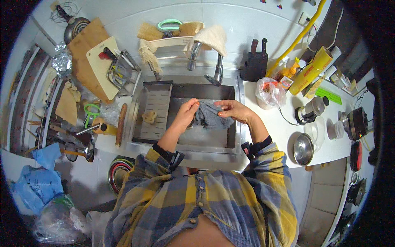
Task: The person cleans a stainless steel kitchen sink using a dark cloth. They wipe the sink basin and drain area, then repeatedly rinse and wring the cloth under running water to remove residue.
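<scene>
Grey cloth (213,116) between both grips (186,114) (238,111)

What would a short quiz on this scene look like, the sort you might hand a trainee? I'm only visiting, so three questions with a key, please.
1. Multiple choice: what do the left hand and right hand hold over the sink?
A) a frying pan
B) a grey cloth
C) a knife

2. True or false: the dark knife block is empty.

3. Fill in the blank: a round metal bowl sits on the white counter to the ____ of the sink.

Key
1. B: both hands have a grip on it.
2. False: two handles stick up from the block.
3. right
</scene>
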`<state>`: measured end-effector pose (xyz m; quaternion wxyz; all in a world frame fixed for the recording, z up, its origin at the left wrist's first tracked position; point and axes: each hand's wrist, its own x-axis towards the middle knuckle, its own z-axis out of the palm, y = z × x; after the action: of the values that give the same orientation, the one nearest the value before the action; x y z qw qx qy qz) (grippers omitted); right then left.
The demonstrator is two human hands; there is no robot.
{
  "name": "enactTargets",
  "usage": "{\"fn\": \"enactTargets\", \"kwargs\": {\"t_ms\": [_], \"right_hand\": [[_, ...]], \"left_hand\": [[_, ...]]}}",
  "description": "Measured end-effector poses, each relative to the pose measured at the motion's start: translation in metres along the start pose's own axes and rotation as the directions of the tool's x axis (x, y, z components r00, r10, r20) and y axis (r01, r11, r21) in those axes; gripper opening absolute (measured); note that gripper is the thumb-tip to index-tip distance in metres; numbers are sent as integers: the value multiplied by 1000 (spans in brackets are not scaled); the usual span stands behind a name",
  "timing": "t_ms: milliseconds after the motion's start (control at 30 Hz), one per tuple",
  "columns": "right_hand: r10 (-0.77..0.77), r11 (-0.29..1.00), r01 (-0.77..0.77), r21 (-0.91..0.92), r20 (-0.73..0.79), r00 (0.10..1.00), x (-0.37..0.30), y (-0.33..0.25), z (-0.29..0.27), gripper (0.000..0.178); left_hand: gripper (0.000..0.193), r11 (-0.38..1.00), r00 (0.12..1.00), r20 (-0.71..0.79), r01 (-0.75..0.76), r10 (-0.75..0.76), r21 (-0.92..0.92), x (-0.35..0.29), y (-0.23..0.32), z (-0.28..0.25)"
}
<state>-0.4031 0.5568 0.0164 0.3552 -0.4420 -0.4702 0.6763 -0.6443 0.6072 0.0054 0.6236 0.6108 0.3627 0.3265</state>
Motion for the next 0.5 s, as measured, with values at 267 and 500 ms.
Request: {"fn": "enactTargets", "kwargs": {"t_ms": [267, 500], "right_hand": [[-51, 970, 32, -240, -73, 996, -5, -15, -3, 28], [-55, 998, 52, -27, -146, 988, -8, -48, 19, 29]], "left_hand": [[23, 920, 985, -100, 92, -139, -380, -17, 25, -5], [20, 788, 981, 42, 176, -188, -590, -5, 18, -36]]}}
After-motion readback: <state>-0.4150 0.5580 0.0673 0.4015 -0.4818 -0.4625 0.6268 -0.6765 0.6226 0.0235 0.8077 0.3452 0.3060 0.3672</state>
